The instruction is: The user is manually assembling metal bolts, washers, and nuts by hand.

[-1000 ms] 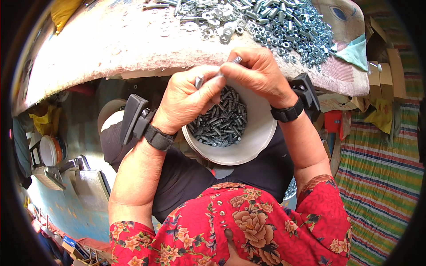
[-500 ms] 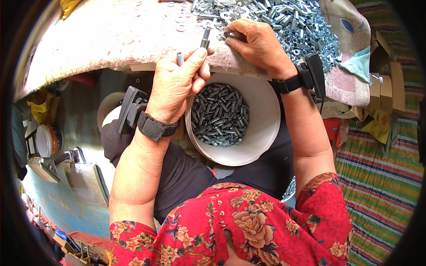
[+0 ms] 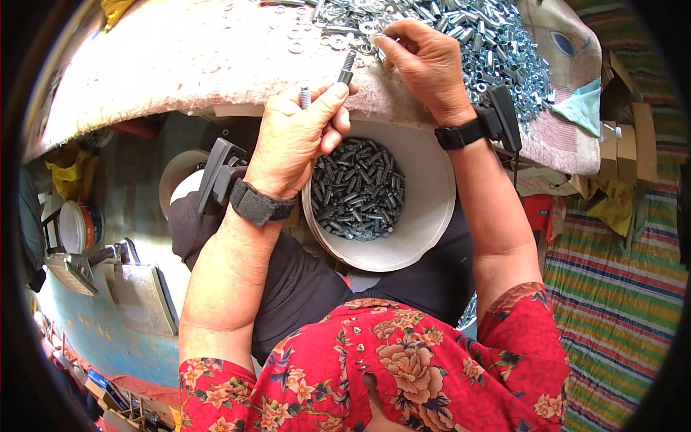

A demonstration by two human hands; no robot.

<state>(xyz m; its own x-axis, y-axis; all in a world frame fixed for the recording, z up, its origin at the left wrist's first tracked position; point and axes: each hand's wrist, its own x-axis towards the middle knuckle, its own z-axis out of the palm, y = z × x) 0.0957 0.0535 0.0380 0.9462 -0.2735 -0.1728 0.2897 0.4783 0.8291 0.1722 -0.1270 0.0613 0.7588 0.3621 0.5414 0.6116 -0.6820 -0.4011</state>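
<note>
My left hand (image 3: 299, 137) is closed on two threaded bolts above the bucket's left rim. One bolt (image 3: 348, 66), with a dark sleeve on its lower part, points up between thumb and forefinger. The other bolt (image 3: 305, 96) sticks up behind the thumb; its lower end is hidden. My right hand (image 3: 426, 68) is pinched over the table beside loose flat washers (image 3: 338, 42). A small bright bit shows at its fingertips, too small to name. Below the hands, a white bucket (image 3: 425, 209) holds many dark metal sleeve pieces (image 3: 356, 191).
A heap of shiny metal sleeves and nuts (image 3: 497, 57) covers the cloth-topped table's (image 3: 180, 65) right part. A light blue cloth (image 3: 579, 108) hangs at its right edge. Cardboard boxes (image 3: 626, 155) stand to the right, on a striped sheet (image 3: 612, 288). A lidded tub (image 3: 75, 229) is at left.
My right hand has lifted slightly up and to the right, away from the table edge. The left hand, with its bolts, has shifted a little to the right.
</note>
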